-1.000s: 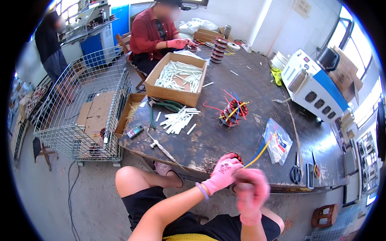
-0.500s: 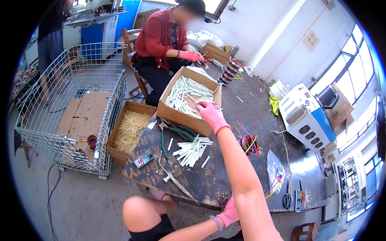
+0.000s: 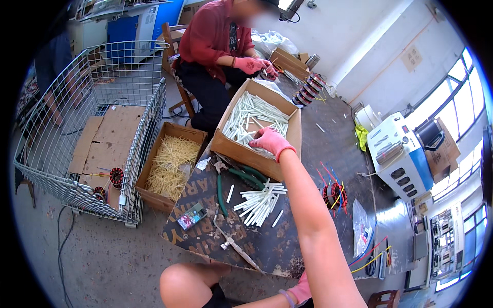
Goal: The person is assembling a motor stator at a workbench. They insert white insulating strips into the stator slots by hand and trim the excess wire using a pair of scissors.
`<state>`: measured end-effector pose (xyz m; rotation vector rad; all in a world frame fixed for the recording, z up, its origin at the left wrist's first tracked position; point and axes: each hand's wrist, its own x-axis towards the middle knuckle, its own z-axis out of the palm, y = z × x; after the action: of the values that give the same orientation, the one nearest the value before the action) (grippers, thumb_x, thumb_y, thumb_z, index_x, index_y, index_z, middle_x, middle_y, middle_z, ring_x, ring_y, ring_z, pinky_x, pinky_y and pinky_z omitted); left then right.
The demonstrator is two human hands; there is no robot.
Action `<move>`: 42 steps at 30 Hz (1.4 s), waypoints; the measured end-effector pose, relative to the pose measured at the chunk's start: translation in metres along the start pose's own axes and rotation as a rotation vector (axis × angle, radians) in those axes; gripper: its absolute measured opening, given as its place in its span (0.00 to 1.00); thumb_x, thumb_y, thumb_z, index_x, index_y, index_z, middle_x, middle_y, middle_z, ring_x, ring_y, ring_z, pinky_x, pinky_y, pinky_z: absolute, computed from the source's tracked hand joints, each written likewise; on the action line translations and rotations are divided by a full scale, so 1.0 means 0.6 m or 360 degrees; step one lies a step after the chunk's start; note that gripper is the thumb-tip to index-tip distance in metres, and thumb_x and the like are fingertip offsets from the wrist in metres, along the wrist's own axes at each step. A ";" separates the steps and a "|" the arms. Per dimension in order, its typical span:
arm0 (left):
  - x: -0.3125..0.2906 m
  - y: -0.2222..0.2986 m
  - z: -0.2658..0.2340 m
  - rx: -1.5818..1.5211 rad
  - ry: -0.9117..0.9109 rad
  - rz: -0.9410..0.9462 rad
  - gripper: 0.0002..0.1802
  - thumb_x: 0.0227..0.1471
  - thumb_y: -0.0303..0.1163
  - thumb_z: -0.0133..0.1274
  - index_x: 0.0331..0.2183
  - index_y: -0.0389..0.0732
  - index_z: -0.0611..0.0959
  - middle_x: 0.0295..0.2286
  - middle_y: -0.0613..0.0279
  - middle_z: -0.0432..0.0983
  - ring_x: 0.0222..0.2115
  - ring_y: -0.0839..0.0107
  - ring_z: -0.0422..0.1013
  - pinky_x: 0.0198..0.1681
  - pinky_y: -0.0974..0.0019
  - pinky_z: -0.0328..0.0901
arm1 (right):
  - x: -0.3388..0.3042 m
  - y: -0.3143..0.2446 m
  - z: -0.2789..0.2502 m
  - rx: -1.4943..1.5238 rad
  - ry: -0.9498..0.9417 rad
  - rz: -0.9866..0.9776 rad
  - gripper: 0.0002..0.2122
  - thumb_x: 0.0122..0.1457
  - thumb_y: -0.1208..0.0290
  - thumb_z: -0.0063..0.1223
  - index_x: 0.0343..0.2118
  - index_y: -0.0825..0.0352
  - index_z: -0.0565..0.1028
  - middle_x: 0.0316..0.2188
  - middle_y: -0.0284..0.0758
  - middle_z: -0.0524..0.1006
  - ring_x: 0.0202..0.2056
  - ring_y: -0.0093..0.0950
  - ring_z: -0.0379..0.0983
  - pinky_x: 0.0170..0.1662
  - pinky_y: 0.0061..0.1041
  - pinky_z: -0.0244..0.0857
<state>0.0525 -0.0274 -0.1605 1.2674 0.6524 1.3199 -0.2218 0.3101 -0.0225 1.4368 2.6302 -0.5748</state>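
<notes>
A pink glove covers my right hand (image 3: 273, 142), which is over the near part of an open cardboard box (image 3: 291, 133). Many thin white tubes (image 3: 251, 115) fill that box. My fingers are bent downward and pressed together among them; what they grip is hidden. Closer to me on the dark table lies a loose pile of white tubes (image 3: 259, 204), with a few lying apart. My left hand (image 3: 303, 288), also pink-gloved, is low near the table's front edge, mostly covered by my right forearm, so its fingers do not show.
Green-handled pliers (image 3: 221, 187), a small printed box (image 3: 192, 216) and a metal tool with a hose (image 3: 233, 246) lie left. A wound coil (image 3: 335, 196) stands right, before a white-blue machine (image 3: 395, 154). A co-worker (image 3: 215, 46) sits beyond, near a wire cage (image 3: 92, 169).
The view has shifted, so the table appears farther right. My right hand has moved left over the box of tubes. The left hand sits lower and is more hidden.
</notes>
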 end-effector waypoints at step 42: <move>0.046 0.166 -0.072 0.1306 -0.0058 0.0205 0.11 0.54 0.38 0.53 0.34 0.42 0.84 0.33 0.59 0.81 0.42 0.61 0.74 0.59 0.58 0.58 | -0.810 0.090 -0.258 0.1559 0.1732 -0.0658 0.06 0.62 0.73 0.55 0.39 0.68 0.77 0.27 0.26 0.76 0.26 0.14 0.70 0.25 0.16 0.61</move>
<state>-0.0144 -0.0100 -0.0722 2.0065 1.1675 1.1539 0.1075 0.0077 0.2292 1.7120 3.8103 -1.7281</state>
